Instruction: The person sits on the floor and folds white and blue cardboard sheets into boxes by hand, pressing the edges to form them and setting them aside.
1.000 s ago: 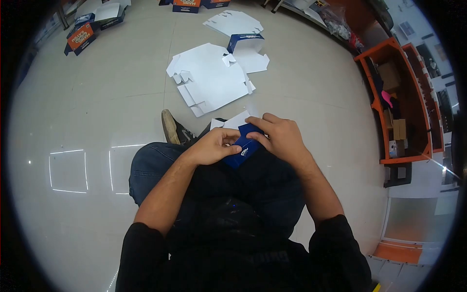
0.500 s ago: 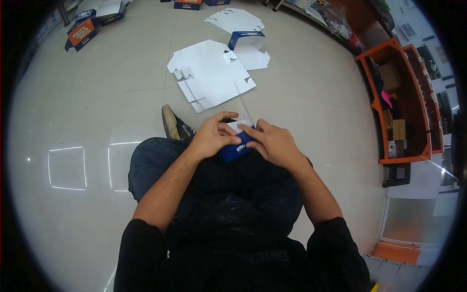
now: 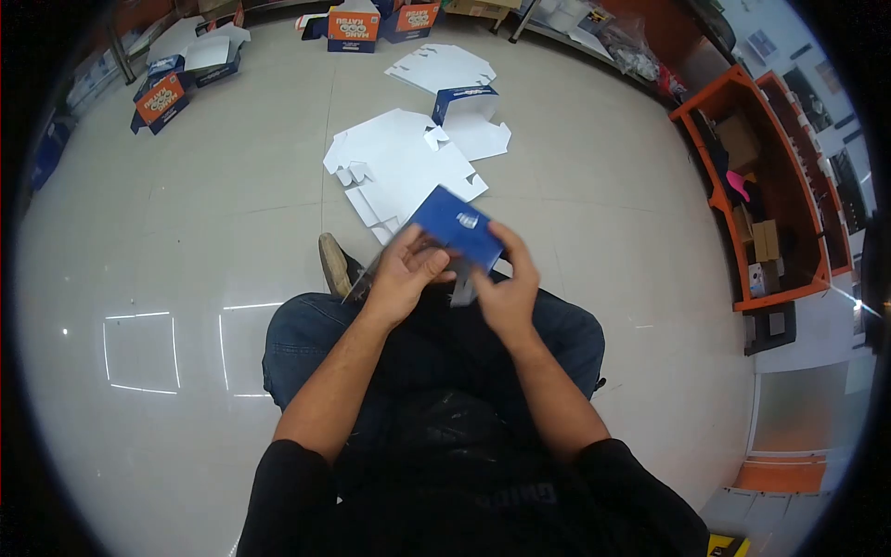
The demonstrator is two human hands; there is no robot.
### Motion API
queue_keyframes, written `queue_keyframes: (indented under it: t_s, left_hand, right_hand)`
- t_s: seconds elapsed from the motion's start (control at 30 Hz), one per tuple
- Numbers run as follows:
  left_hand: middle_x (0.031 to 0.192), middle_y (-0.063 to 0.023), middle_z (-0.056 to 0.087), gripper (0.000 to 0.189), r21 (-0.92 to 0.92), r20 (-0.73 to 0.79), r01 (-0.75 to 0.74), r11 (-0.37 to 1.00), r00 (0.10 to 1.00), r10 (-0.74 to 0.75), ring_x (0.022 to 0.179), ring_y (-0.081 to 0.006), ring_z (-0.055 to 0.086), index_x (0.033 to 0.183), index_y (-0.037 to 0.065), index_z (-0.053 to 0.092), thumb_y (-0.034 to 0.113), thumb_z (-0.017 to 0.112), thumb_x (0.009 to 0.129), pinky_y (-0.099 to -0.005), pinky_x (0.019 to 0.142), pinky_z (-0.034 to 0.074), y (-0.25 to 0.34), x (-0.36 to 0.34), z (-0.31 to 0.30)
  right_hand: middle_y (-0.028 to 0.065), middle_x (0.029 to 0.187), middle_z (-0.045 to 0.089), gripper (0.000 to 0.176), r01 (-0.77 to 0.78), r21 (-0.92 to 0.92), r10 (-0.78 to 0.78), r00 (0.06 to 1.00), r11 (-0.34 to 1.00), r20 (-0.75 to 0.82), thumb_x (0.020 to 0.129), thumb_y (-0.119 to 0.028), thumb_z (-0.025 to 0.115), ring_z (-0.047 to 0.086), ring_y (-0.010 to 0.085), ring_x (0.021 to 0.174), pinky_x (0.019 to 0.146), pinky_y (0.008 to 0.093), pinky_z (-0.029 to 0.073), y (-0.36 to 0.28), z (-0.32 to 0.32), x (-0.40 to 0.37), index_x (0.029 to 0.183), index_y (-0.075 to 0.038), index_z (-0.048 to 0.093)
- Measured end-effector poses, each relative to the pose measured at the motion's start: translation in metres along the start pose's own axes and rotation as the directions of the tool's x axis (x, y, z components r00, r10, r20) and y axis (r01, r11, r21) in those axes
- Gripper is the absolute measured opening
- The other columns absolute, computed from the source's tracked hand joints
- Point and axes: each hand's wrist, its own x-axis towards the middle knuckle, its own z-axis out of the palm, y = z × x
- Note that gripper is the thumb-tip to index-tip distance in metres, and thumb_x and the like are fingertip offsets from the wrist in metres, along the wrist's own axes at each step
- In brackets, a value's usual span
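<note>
A blue cardboard box [image 3: 458, 226] with a small white logo is held up above my lap, its broad printed face toward me. My right hand [image 3: 510, 283] grips its right edge, thumb in front and fingers behind. My left hand [image 3: 406, 276] is at the lower left of the box, fingers curled against its edge. A grey-white flap hangs below the box between the hands, smeared by motion. Beyond the box lies a flat, white-sided cardboard blank [image 3: 399, 153] with cut tabs. Just past it a part-folded blue and white carton [image 3: 473, 121] stands on the floor.
Another white blank [image 3: 443, 68] lies farther off. Orange and blue printed boxes [image 3: 354, 30] stand at the back, and another printed box [image 3: 161, 102] is at the far left. An orange shelf unit [image 3: 756, 186] is on the right. My shoe [image 3: 336, 265] rests on the tiled floor.
The blue box has been raised away from my lap and turned so its broad logo face shows. My right hand has shifted to its right edge. The head view has tilted up slightly.
</note>
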Motion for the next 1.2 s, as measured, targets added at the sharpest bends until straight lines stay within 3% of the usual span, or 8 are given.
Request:
queue_keyframes:
  t_s: [0.2,0.33,0.57,0.63,0.73,0.87,0.9,1.2]
  left_hand:
    - [0.128,-0.0116,0.063,0.061,0.765,0.527,-0.637,0.091,0.702,0.479,0.118,-0.0328,0.057,0.127,0.006,0.065,0.043,0.077,0.080,-0.0480,0.098,0.045,0.035,0.003,-0.017]
    - [0.126,-0.0119,0.064,0.074,0.737,0.631,-0.675,0.016,0.697,0.340,0.121,-0.0373,0.054,0.121,0.010,0.069,0.055,0.081,0.065,-0.0488,0.101,0.041,0.041,-0.006,0.001]
    - [0.099,-0.0128,0.071,0.035,0.809,0.478,-0.536,0.240,0.838,0.263,0.093,-0.0298,0.067,0.109,0.006,0.071,0.018,0.080,0.077,-0.0379,0.083,0.049,0.013,-0.004,-0.002]
    - [0.084,-0.0155,0.070,0.015,0.788,0.301,-0.476,0.391,0.851,0.431,0.074,-0.0309,0.067,0.097,-0.001,0.070,0.012,0.071,0.088,-0.0338,0.067,0.051,0.007,-0.003,-0.002]
    - [0.086,-0.0147,0.071,0.018,0.794,0.068,-0.300,0.529,0.908,0.413,0.075,-0.0278,0.068,0.099,-0.001,0.070,0.015,0.071,0.090,-0.0326,0.069,0.050,0.002,0.005,-0.015]
    - [0.095,-0.0078,0.070,0.029,0.946,-0.277,0.163,0.280,0.855,0.439,0.084,-0.0142,0.064,0.113,-0.002,0.067,0.021,0.068,0.096,-0.0292,0.076,0.051,-0.022,0.014,-0.038]
    - [0.097,-0.0067,0.070,0.032,0.814,-0.212,-0.047,0.579,0.903,0.373,0.086,-0.0143,0.064,0.115,-0.003,0.065,0.023,0.068,0.097,-0.0297,0.078,0.052,-0.022,0.013,-0.035]
    - [0.101,-0.0096,0.070,0.042,0.689,-0.214,-0.181,0.702,0.875,0.435,0.098,-0.0164,0.062,0.112,-0.003,0.065,0.037,0.063,0.099,-0.0325,0.087,0.049,-0.005,0.008,-0.019]
  right_hand:
    - [0.0118,0.120,0.062,0.046,-0.483,0.725,0.681,0.732,0.492,0.025,0.097,-0.026,0.065,0.062,0.0209,0.107,0.090,0.0388,0.051,0.031,-0.047,0.058,0.134,-0.002,0.052]
    - [0.0140,0.126,0.058,0.059,-0.649,0.637,0.734,0.653,0.416,0.186,0.099,-0.050,0.054,0.057,0.0283,0.114,0.093,0.0447,0.049,0.032,-0.063,0.065,0.136,-0.005,0.051]
    - [0.0186,0.140,0.046,0.071,-0.785,0.580,0.785,0.494,0.217,0.374,0.097,-0.058,0.052,0.052,0.0340,0.118,0.098,0.0483,0.045,0.039,-0.057,0.051,0.143,-0.005,0.044]
    - [0.0204,0.145,0.043,0.071,-0.741,0.545,0.825,0.546,0.393,0.147,0.098,-0.051,0.055,0.048,0.0387,0.126,0.104,0.0484,0.042,0.032,-0.044,0.045,0.151,-0.008,0.035]
    - [0.0199,0.136,0.050,0.054,-0.077,-0.058,0.080,0.995,0.995,0.054,0.097,-0.028,0.062,0.055,0.0349,0.120,0.099,0.0423,0.046,-0.037,-0.038,0.056,0.142,-0.004,0.044]
    - [0.0228,0.106,0.063,0.031,0.164,0.227,-0.280,0.570,0.960,0.773,0.084,-0.013,0.059,0.061,0.0399,0.109,0.091,0.0462,0.050,-0.192,-0.052,0.072,0.112,0.001,0.061]
    - [0.0226,0.101,0.064,0.026,0.126,0.359,-0.376,0.450,0.925,0.810,0.084,-0.013,0.060,0.065,0.0368,0.102,0.083,0.0461,0.054,-0.214,-0.035,0.067,0.104,0.002,0.063]
    - [0.0157,0.098,0.063,0.027,0.110,0.313,-0.315,0.596,0.943,0.739,0.087,-0.015,0.063,0.068,0.0264,0.087,0.074,0.0379,0.057,-0.312,0.024,0.000,0.106,0.004,0.063]
